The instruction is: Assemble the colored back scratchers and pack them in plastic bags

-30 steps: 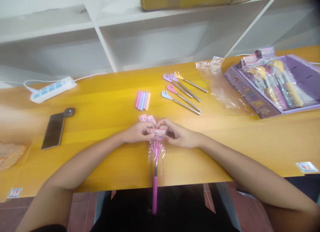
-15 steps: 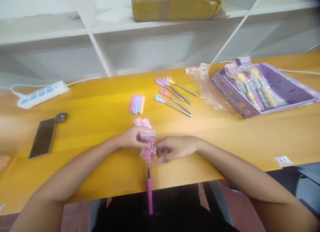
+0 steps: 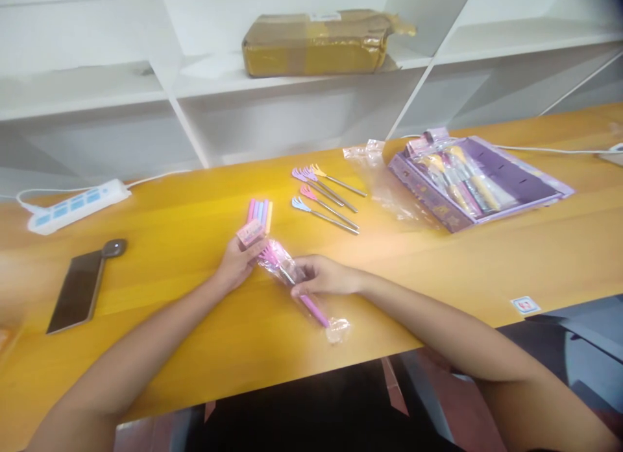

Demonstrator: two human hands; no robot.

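1. Pinched with the left hand (image 3: 237,261), laying the left thumb (image 3: 254,249) across the top of its grip and hiding most of the other fingers beneath.
2. Curled the right hand (image 3: 326,275) to the right of the left grip, setting the right thumb (image 3: 302,288) along the near side of its own grip.
3. Left a gap between both grips.
4. Slanted the bare left forearm (image 3: 170,329) down and leftward from the left grip.
5. Slanted the bare right forearm (image 3: 428,316) down and rightward from the right grip.
6. Bent both elbows, wide of the grips.
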